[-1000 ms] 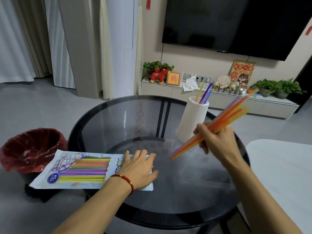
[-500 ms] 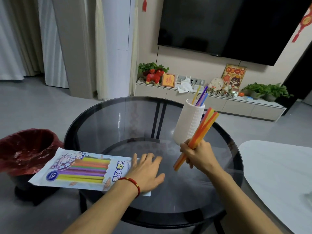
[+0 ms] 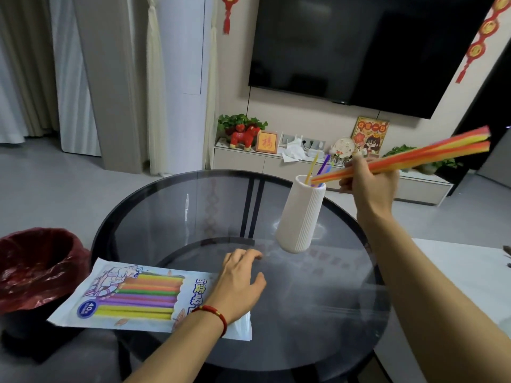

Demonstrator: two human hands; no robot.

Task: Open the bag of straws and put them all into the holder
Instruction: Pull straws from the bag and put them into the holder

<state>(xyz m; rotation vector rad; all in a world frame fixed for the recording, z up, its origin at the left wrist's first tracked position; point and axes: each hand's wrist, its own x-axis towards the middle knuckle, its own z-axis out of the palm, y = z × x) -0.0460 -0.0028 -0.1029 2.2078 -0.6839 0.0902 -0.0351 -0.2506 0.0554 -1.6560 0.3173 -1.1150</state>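
**Straw bundle tipped at the holder's mouth**

Nearest the person, the left hand (image 3: 240, 286) rests palm down on the right end of the straw bag (image 3: 132, 295), fingers loosely spread and curved, the fingertips reaching past the bag onto the glass. A red cord bracelet (image 3: 214, 313) circles that wrist. The bag lies flat at the near left edge of the round glass table (image 3: 318, 313), its left end overhanging the rim; yellow, purple, green and orange straws show through its printed front. Off the table's left edge stands a bin with a red liner (image 3: 36, 269).

Farther in, toward the far right part of the table, stands the white ribbed holder (image 3: 301, 217). A yellow straw (image 3: 312, 167) and purple straws (image 3: 323, 168) already stick up from its opening.

Above the table's far right edge, the right hand (image 3: 369, 179) grips a bundle of straws (image 3: 431, 152), orange, red and yellow, fingers curled round it. The bundle slants, its lower end at the holder's mouth and its upper end pointing up to the right.

Beyond the table stand a low cabinet (image 3: 240, 161) with ornaments and a dark television (image 3: 359, 51) on the wall.
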